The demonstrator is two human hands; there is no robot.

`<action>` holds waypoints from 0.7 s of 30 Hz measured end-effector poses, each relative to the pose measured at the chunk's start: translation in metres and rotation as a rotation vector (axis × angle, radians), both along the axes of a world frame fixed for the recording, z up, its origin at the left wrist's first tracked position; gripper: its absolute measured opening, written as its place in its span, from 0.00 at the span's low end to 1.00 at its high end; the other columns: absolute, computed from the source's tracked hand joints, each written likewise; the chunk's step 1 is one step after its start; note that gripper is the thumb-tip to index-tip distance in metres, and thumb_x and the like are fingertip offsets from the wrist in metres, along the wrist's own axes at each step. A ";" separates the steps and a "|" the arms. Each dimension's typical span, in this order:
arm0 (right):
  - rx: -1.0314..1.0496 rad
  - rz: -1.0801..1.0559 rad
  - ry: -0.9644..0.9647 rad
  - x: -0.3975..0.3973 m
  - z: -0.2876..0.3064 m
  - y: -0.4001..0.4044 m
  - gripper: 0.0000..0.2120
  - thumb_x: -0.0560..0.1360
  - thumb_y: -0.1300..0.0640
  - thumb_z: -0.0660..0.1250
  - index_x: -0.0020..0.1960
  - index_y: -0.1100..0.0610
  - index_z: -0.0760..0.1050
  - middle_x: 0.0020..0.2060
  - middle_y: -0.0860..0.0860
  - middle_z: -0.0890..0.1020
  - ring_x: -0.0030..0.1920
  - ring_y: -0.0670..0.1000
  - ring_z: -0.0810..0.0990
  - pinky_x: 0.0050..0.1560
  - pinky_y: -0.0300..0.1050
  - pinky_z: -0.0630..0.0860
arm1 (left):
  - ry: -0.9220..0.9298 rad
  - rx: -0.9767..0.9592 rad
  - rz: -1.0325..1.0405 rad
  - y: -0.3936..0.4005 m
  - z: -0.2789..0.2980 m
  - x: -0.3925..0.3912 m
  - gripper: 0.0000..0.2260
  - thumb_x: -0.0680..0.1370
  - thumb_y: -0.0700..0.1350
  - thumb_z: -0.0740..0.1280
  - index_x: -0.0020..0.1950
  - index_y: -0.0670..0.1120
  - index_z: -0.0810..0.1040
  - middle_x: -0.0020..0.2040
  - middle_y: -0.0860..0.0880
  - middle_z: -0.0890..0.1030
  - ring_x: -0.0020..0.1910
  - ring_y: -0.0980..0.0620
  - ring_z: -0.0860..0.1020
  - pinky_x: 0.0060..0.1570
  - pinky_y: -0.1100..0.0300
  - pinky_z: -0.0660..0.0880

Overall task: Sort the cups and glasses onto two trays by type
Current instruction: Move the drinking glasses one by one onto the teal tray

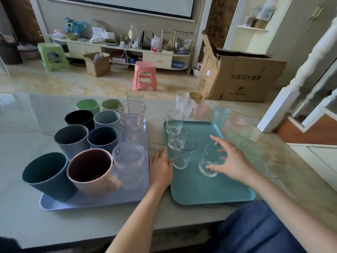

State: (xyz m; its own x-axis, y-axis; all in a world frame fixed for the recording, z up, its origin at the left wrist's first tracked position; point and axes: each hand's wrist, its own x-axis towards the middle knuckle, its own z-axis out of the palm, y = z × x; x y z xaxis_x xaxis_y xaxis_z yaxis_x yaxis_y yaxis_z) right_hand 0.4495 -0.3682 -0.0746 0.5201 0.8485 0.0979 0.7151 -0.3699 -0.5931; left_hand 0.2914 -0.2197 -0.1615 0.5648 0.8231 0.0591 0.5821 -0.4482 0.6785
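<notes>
Our right hand (230,159) was spread around a clear glass (209,161) standing upright, mouth up, on the teal tray (209,190); our left hand (161,168) rested flat, fingers straight, on the desk (91,221)

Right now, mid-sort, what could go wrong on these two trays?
1. The right hand spreads over a clear tumbler on the teal tray; a sideways nudge may tip it.
2. The left hand rests between the trays, close to another clear glass; lifting it could clip that glass.
3. Tall clear glasses crowd the blue tray edge beside the cups, so they may knock together.
</notes>
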 end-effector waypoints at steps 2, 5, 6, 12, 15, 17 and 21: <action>0.034 0.021 0.039 -0.015 -0.007 -0.004 0.48 0.59 0.55 0.80 0.71 0.39 0.59 0.59 0.45 0.71 0.55 0.46 0.75 0.59 0.46 0.75 | -0.010 -0.007 -0.004 -0.003 0.000 -0.002 0.22 0.82 0.43 0.52 0.77 0.45 0.57 0.76 0.43 0.61 0.77 0.46 0.55 0.75 0.53 0.52; 0.069 0.067 0.109 -0.035 -0.015 -0.008 0.51 0.59 0.55 0.81 0.70 0.35 0.53 0.60 0.42 0.71 0.57 0.43 0.74 0.57 0.39 0.74 | -0.017 0.003 -0.004 -0.006 -0.004 -0.004 0.22 0.82 0.42 0.52 0.77 0.45 0.58 0.76 0.43 0.62 0.77 0.46 0.55 0.75 0.53 0.52; 0.072 0.085 0.130 -0.041 -0.018 -0.009 0.51 0.60 0.55 0.80 0.70 0.34 0.52 0.60 0.41 0.70 0.58 0.42 0.73 0.57 0.37 0.73 | -0.023 0.007 -0.005 -0.006 -0.005 -0.004 0.22 0.82 0.42 0.52 0.77 0.45 0.58 0.76 0.43 0.62 0.77 0.47 0.55 0.75 0.53 0.52; 0.059 0.155 0.110 -0.068 -0.031 -0.008 0.56 0.60 0.52 0.80 0.74 0.38 0.44 0.63 0.36 0.67 0.62 0.39 0.71 0.63 0.40 0.71 | -0.036 0.020 0.003 -0.008 -0.007 -0.005 0.22 0.82 0.41 0.53 0.77 0.46 0.60 0.75 0.42 0.64 0.76 0.46 0.57 0.74 0.54 0.53; 0.078 0.160 0.171 -0.071 -0.036 -0.009 0.57 0.60 0.52 0.80 0.72 0.34 0.42 0.64 0.37 0.65 0.63 0.36 0.70 0.63 0.36 0.70 | -0.039 0.026 0.008 -0.008 -0.007 -0.005 0.22 0.82 0.41 0.53 0.77 0.45 0.60 0.75 0.42 0.64 0.76 0.45 0.58 0.74 0.53 0.54; 0.103 0.164 0.206 -0.072 -0.040 -0.009 0.56 0.60 0.53 0.80 0.71 0.33 0.42 0.63 0.36 0.64 0.63 0.35 0.70 0.63 0.34 0.69 | -0.038 0.040 0.012 -0.008 -0.008 -0.005 0.22 0.82 0.42 0.53 0.76 0.45 0.60 0.75 0.42 0.65 0.76 0.46 0.58 0.74 0.53 0.55; 0.117 0.180 0.296 -0.071 -0.045 -0.006 0.54 0.60 0.49 0.80 0.71 0.34 0.45 0.64 0.35 0.63 0.64 0.33 0.68 0.64 0.33 0.67 | -0.031 0.045 0.006 -0.008 -0.008 -0.005 0.21 0.82 0.42 0.53 0.76 0.45 0.60 0.75 0.42 0.65 0.76 0.46 0.58 0.74 0.53 0.55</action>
